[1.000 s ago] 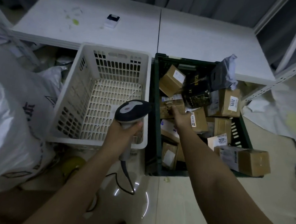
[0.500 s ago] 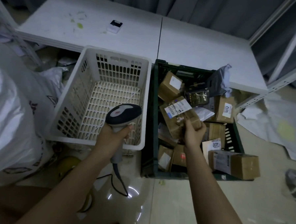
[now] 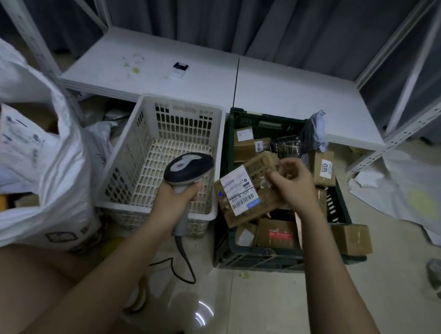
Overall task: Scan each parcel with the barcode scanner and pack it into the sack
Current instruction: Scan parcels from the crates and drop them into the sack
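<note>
A brown cardboard parcel (image 3: 248, 191) is being gripped by the right hand (image 3: 293, 188) and held tilted above the dark green crate (image 3: 339, 214), its white barcode label turned upward. The barcode scanner (image 3: 186, 169) is being clasped by its handle in the left hand (image 3: 174, 199), over the white basket (image 3: 165, 128), its head just beside the parcel. More parcels are lying in the crate. The white sack (image 3: 50, 173) is standing open at the far left, beside the basket.
</note>
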`<control>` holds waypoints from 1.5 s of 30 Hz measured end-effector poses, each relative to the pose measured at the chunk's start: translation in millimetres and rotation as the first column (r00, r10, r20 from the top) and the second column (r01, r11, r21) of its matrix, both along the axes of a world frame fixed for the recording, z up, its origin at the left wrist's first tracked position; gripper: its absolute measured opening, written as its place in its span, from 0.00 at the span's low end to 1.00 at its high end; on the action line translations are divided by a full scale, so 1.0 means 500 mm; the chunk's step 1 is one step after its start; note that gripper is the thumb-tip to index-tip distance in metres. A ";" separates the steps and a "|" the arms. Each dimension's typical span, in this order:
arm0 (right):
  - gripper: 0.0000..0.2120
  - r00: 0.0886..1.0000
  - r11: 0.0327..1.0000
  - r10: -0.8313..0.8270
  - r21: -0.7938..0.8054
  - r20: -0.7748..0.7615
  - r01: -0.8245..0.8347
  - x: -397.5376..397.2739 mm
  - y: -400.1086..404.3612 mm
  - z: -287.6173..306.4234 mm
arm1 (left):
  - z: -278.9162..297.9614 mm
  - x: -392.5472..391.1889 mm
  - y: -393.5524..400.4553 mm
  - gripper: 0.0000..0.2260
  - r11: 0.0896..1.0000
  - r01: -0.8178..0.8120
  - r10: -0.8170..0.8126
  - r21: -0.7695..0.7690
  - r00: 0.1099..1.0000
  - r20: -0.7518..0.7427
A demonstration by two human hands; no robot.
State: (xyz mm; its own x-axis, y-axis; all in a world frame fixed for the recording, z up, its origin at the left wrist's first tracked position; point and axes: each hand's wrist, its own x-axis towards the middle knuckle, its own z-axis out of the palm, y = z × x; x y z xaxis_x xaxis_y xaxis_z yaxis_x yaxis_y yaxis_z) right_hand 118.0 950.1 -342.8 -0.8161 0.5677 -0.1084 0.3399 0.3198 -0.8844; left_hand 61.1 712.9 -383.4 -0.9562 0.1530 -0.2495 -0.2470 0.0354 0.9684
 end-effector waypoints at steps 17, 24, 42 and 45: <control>0.20 0.621 0.632 0.332 0.322 0.710 -0.705 -0.222 -0.051 0.079 | -0.035 0.004 -0.047 0.03 1.000 -0.009 0.009 0.002 1.000 0.023; 0.16 0.864 0.767 0.403 0.403 0.303 -0.499 -0.192 -0.037 0.049 | -0.030 0.000 -0.043 0.07 0.997 -0.058 0.056 0.058 0.998 0.040; 0.27 0.874 0.788 0.386 0.386 0.296 -0.479 -0.125 -0.042 -0.013 | -0.028 0.013 -0.080 0.07 0.996 -0.054 0.052 0.067 0.998 0.033; 0.21 0.854 0.768 0.415 0.381 0.315 -0.514 -0.087 -0.049 -0.027 | -0.029 0.021 -0.085 0.09 0.995 -0.065 0.063 0.072 0.997 0.035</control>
State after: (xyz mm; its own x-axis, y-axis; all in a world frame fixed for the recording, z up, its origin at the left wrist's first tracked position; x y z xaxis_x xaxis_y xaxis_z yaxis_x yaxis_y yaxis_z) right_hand 74.5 925.4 -356.1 -0.9793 0.1508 -0.1350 0.2003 0.8178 -0.5396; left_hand 71.8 670.2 -397.8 -0.9563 0.1105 -0.2708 -0.2777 -0.0524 0.9592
